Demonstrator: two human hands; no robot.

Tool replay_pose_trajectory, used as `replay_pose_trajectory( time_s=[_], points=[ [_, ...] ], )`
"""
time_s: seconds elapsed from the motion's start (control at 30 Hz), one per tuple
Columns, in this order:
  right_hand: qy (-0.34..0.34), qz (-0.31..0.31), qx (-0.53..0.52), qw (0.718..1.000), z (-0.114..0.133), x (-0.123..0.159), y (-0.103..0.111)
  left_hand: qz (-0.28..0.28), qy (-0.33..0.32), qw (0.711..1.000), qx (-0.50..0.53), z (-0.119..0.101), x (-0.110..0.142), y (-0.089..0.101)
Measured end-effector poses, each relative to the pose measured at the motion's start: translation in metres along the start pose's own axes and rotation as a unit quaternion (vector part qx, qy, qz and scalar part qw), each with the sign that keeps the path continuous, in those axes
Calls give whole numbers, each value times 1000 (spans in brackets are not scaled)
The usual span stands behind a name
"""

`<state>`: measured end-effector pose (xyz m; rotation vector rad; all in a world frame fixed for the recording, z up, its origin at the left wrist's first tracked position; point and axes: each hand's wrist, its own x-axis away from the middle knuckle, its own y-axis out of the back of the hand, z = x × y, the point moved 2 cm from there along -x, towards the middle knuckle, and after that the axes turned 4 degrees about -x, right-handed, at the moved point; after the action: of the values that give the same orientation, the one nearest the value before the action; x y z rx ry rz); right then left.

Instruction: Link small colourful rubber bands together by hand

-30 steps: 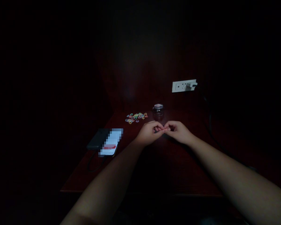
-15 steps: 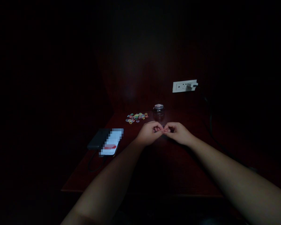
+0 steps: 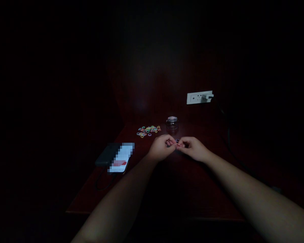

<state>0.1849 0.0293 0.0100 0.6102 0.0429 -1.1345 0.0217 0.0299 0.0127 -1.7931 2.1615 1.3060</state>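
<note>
Two bare hands met over the middle of the dark red table [image 3: 187,192], with a small pinkish-orange band [image 3: 178,144] caught between their fingertips. The left hand [image 3: 162,148] pinched it at one end, thumb against curled fingers, and the right hand [image 3: 194,148] pinched it at the other, so each grip was pressed together on the band. Its long axis ran roughly from one hand to the other, dipping slightly toward the right; it lay directly in line between the two grips, neither hand clearly nearer. Whether it was taut could not be told at this size. Just beyond the fingertips showed a pale purplish loop [image 3: 177,140], mostly hidden. Farther off and to the left, nearer the left hand, lay a loose scatter of coloured bands [image 3: 148,129], and to the right of these stood a clear lidded jar [image 3: 172,124]. A lit phone [image 3: 123,158] rested beside a dark slab [image 3: 105,157] at the left; a wall socket [image 3: 193,98] held a white plug [image 3: 206,97].
</note>
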Motion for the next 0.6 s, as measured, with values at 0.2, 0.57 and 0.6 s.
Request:
replay_pose_trajectory(
  time_s=[0.2, 0.57, 0.6],
  points=[
    [11, 2, 18, 1000, -2, 0, 0, -4, 21, 1000, -1, 3, 1, 0],
    [16, 11, 53, 998, -2, 0, -1, 28, 53, 998, 28, 1, 1, -2],
    [19, 12, 55, 998, -2, 0, -1, 30, 54, 998, 27, 1, 1, -2]
  ],
)
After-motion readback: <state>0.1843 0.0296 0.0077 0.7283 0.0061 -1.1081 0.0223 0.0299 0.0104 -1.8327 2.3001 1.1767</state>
